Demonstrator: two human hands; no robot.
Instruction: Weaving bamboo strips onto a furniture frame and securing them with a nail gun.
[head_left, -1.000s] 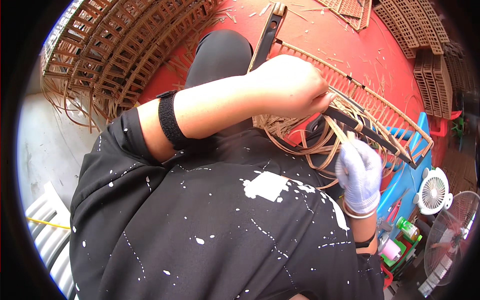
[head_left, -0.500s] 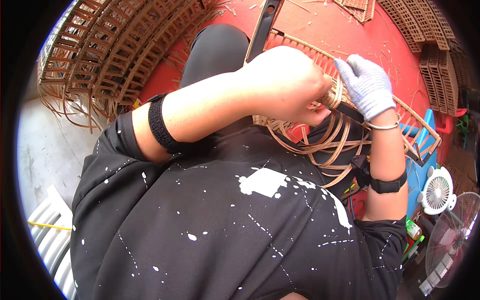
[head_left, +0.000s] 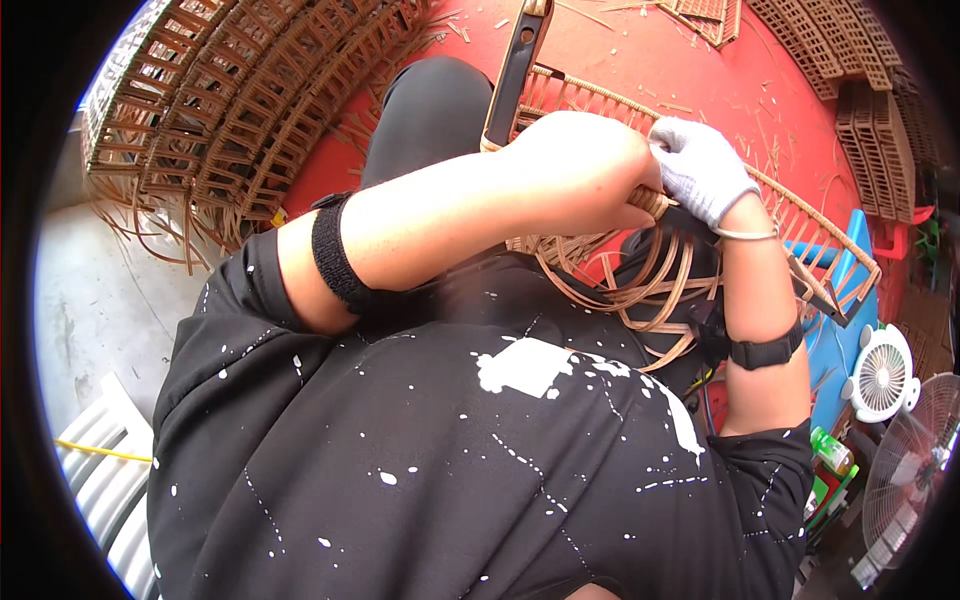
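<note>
While my bare left hand [head_left: 600,170] is curled round the black bar [head_left: 690,225] at its tan binding [head_left: 652,204], fingers over the top and thumb beneath, my gloved right hand [head_left: 697,168] sits just beside its fingertips. Left grip: closed on the bar, presumably to steady it and pin the wraps so they do not slacken. Right grip: fingers bent, but whatever lies between them is hidden; I cannot tell whether they pinch a strand. The glove probably spares the skin from rubbing.

The bar belongs to a lattice frame [head_left: 820,222], slanting before my body, its far rail well out over the red floor [head_left: 600,40]. This angle likely brings the bar within reach of both hands. Loose strands [head_left: 670,310] loop below the bar toward my lap, perhaps left slack so they run freely.

Farther out: stacked lattice panels [head_left: 250,110] at left, beyond my knee [head_left: 435,110]; at right, a small white fan [head_left: 882,373] beside a blue plastic surface [head_left: 832,385], plausibly set there for cooling.
</note>
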